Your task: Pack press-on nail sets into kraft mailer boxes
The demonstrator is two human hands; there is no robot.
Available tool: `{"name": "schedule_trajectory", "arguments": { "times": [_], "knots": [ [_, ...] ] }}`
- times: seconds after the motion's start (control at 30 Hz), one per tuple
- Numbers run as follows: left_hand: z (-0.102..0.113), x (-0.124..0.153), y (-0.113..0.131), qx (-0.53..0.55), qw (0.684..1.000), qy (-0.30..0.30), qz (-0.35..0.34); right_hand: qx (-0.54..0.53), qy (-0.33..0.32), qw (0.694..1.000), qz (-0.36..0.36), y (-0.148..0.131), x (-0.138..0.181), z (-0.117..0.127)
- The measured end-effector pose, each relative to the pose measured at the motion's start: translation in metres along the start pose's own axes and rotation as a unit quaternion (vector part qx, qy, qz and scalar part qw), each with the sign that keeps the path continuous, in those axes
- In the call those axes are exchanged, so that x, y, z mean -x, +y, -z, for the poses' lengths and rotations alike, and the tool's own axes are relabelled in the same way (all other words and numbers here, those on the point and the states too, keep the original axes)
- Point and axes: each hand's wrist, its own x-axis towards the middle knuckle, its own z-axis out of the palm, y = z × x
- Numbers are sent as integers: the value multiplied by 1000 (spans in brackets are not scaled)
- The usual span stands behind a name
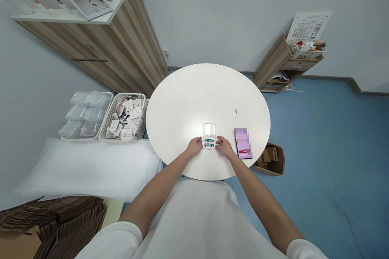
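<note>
A small clear plastic case (pixel 209 142) lies on the white round table in front of me, its transparent lid (pixel 209 129) raised on the far side. Inside sit several small green, dark and reddish pieces in rows; they look like press-on nails, though they are tiny in this view. My left hand (pixel 195 146) grips the case's left edge with bent fingers. On the opposite edge, my right hand (pixel 224 146) holds it between thumb and fingers. To the right of that hand lies a phone (pixel 242 143) with a lit pink-purple screen, partly blurred.
White baskets at left hold clear boxes (pixel 88 109) and printed cards (pixel 129 119). White sheets (pixel 97 166) lie below them, above folded cardboard (pixel 60 226). A cardboard box (pixel 278 166) stands beside the table (pixel 206 85) at right. Wooden cabinets (pixel 127 44) line the wall.
</note>
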Motion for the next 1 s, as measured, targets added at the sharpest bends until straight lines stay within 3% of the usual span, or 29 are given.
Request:
{"name": "schedule_trajectory", "arguments": {
  "times": [0.2, 0.37, 0.63, 0.83, 1.0],
  "knots": [
    [0, 5, 10, 65, 996, -47, -29, -13, 2, 1000, 7, -6, 1, -4],
    [4, 17, 14, 109, 994, -13, -18, -111, -5, 993, 28, -9, 11, -6],
    [19, 48, 16, 186, 982, -38, -17, -199, -32, 977, 72, -18, 52, 1],
    [27, 76, 29, 268, 957, -107, -24, -250, -59, 961, 99, -25, 85, 8],
    [32, 89, 40, 311, 936, -162, -25, -279, -71, 952, 104, -28, 89, 19]
  ]
}}
